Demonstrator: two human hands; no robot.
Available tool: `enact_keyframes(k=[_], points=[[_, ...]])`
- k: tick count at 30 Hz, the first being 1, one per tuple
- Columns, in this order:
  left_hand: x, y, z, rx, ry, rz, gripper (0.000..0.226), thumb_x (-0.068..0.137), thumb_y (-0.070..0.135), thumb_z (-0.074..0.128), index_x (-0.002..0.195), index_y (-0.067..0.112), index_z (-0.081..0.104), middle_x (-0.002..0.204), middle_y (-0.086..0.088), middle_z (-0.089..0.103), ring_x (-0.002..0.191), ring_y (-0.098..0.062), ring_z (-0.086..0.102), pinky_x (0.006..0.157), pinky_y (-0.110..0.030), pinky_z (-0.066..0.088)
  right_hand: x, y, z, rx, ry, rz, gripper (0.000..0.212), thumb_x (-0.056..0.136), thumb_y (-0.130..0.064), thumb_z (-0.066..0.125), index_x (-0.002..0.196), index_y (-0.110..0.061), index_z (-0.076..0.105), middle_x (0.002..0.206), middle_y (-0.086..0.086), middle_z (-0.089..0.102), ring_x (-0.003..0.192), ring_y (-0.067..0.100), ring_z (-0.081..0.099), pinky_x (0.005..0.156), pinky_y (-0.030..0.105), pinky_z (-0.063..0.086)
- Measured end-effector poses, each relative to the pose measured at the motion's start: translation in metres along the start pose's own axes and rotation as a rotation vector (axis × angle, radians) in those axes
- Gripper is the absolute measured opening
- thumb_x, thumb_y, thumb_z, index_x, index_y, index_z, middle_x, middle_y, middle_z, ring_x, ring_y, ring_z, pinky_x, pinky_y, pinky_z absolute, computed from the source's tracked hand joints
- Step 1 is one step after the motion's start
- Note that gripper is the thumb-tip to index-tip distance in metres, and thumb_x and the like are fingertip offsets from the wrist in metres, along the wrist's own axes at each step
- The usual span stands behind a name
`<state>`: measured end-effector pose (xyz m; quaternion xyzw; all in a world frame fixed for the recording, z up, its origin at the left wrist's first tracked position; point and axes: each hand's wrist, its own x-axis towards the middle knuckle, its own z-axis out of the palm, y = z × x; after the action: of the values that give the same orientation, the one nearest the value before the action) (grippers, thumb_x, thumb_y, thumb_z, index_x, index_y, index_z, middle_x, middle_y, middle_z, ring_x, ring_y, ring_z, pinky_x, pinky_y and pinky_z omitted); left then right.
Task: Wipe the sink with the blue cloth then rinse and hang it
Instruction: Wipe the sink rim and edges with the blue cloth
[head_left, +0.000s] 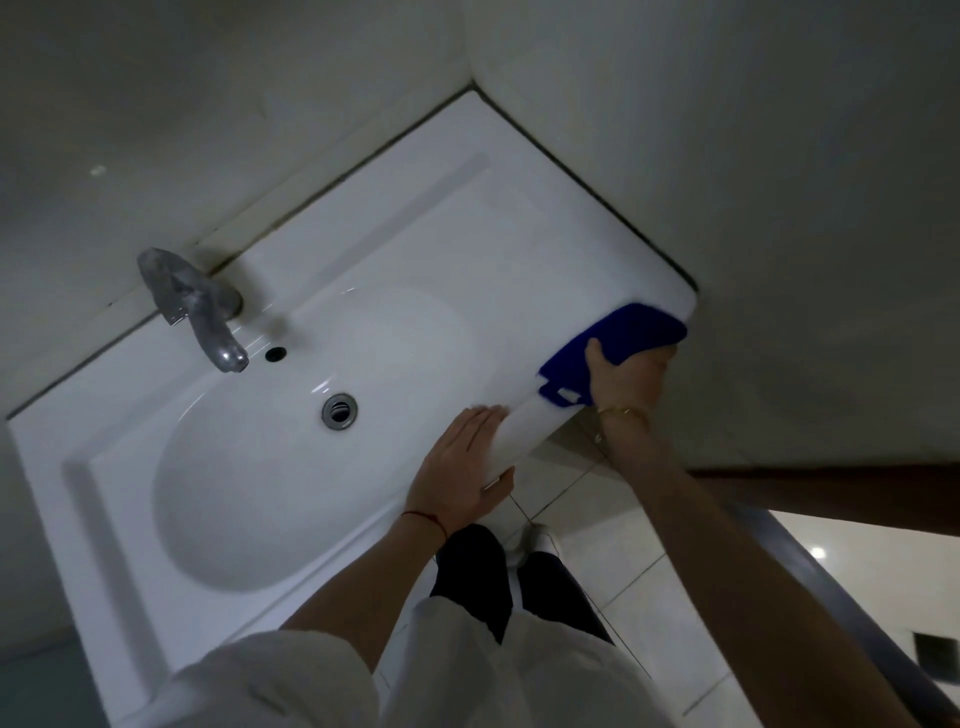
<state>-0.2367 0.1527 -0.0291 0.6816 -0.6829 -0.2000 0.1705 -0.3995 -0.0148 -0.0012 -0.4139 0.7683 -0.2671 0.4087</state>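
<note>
A white sink (415, 218) with an oval basin fills the middle of the view, set into a wall corner. The blue cloth (618, 343) lies over the sink's front right corner. My right hand (623, 382) grips it there, thumb on top and fingers under the rim. My left hand (462, 467) rests flat on the sink's front edge, fingers together, holding nothing. A metal tap (195, 306) stands at the back left, above the drain (339, 411). No water runs from the tap.
Grey walls close in behind and to the right of the sink. A small overflow hole (275, 353) sits below the tap. Pale floor tiles (649, 597) and my legs show under the sink's front edge. A dark ledge (831, 587) runs along the lower right.
</note>
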Motion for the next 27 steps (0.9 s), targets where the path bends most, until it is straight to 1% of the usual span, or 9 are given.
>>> enact_keyframes(k=[5, 7, 9, 12, 13, 16, 21, 25, 27], points=[[0.001, 0.001, -0.001, 0.028, 0.018, 0.045, 0.068, 0.089, 0.038, 0.060, 0.145, 0.006, 0.042, 0.146, -0.007, 0.049, 0.137, -0.024, 0.043, 0.118, -0.037, 0.033, 0.030, -0.020, -0.015, -0.021, 0.076, 0.016, 0.098, 0.083, -0.042, 0.068, 0.149, 0.003, 0.011, 0.142, 0.017, 0.043, 0.122, 0.028, 0.051, 0.095, 0.028, 0.044], [0.001, 0.001, 0.000, 0.033, 0.013, 0.026, 0.069, 0.088, 0.040, 0.060, 0.146, 0.008, 0.041, 0.146, -0.006, 0.048, 0.138, -0.023, 0.042, 0.117, -0.038, 0.034, 0.013, -0.012, -0.011, 0.007, 0.063, -0.019, 0.099, 0.085, -0.041, 0.067, 0.150, 0.003, 0.006, 0.149, 0.016, 0.035, 0.132, 0.027, 0.041, 0.104, 0.017, 0.027], [0.001, 0.002, 0.000, 0.032, 0.006, 0.007, 0.070, 0.088, 0.040, 0.061, 0.147, 0.010, 0.040, 0.147, -0.006, 0.048, 0.139, -0.023, 0.041, 0.117, -0.038, 0.035, -0.016, -0.001, -0.001, 0.014, 0.031, -0.031, 0.099, 0.088, -0.038, 0.066, 0.150, 0.004, 0.001, 0.153, 0.016, 0.028, 0.136, 0.026, 0.034, 0.098, 0.009, 0.016], [-0.001, 0.001, 0.001, 0.032, -0.005, 0.006, 0.071, 0.088, 0.040, 0.063, 0.148, 0.011, 0.039, 0.148, -0.006, 0.047, 0.139, -0.021, 0.040, 0.118, -0.037, 0.033, -0.047, 0.008, 0.010, -0.023, -0.014, -0.007, 0.098, 0.089, -0.036, 0.065, 0.149, 0.006, -0.001, 0.142, 0.020, 0.042, 0.121, 0.030, 0.049, 0.084, 0.020, 0.036], [-0.001, 0.001, 0.001, 0.029, -0.007, 0.001, 0.071, 0.089, 0.041, 0.062, 0.148, 0.011, 0.038, 0.148, -0.005, 0.046, 0.140, -0.020, 0.039, 0.118, -0.036, 0.032, -0.045, 0.007, 0.009, -0.038, -0.024, -0.012, 0.098, 0.088, -0.036, 0.066, 0.148, 0.006, 0.001, 0.141, 0.020, 0.042, 0.121, 0.031, 0.050, 0.085, 0.021, 0.038], [-0.001, 0.001, -0.001, 0.010, 0.008, -0.003, 0.070, 0.089, 0.043, 0.060, 0.148, 0.012, 0.039, 0.148, -0.003, 0.047, 0.139, -0.020, 0.039, 0.119, -0.032, 0.030, -0.003, -0.001, -0.004, 0.028, -0.018, -0.007, 0.104, 0.080, -0.046, 0.069, 0.149, 0.003, 0.009, 0.147, 0.017, 0.037, 0.131, 0.029, 0.043, 0.109, 0.029, 0.035], [0.001, 0.002, -0.002, 0.050, 0.020, 0.044, 0.068, 0.089, 0.039, 0.060, 0.146, 0.008, 0.041, 0.146, -0.006, 0.049, 0.138, -0.023, 0.042, 0.119, -0.035, 0.032, 0.044, -0.019, -0.022, -0.017, 0.070, -0.004, 0.095, 0.082, -0.045, 0.068, 0.148, 0.001, 0.018, 0.142, 0.016, 0.045, 0.124, 0.027, 0.050, 0.099, 0.030, 0.042], [0.002, 0.004, -0.002, 0.052, -0.002, 0.014, 0.069, 0.089, 0.042, 0.058, 0.147, 0.010, 0.039, 0.147, -0.005, 0.047, 0.139, -0.021, 0.040, 0.120, -0.030, 0.025, 0.003, -0.002, -0.001, -0.006, 0.061, -0.030, 0.099, 0.086, -0.041, 0.065, 0.150, 0.004, 0.005, 0.151, 0.018, 0.031, 0.134, 0.028, 0.037, 0.110, 0.028, 0.027], [0.001, 0.002, -0.001, 0.052, -0.004, 0.012, 0.070, 0.089, 0.044, 0.058, 0.148, 0.010, 0.040, 0.147, -0.005, 0.047, 0.139, -0.021, 0.040, 0.119, -0.031, 0.027, -0.022, 0.007, 0.006, -0.015, 0.020, -0.037, 0.099, 0.088, -0.040, 0.065, 0.149, 0.004, 0.001, 0.153, 0.018, 0.026, 0.136, 0.027, 0.034, 0.107, 0.022, 0.023]])
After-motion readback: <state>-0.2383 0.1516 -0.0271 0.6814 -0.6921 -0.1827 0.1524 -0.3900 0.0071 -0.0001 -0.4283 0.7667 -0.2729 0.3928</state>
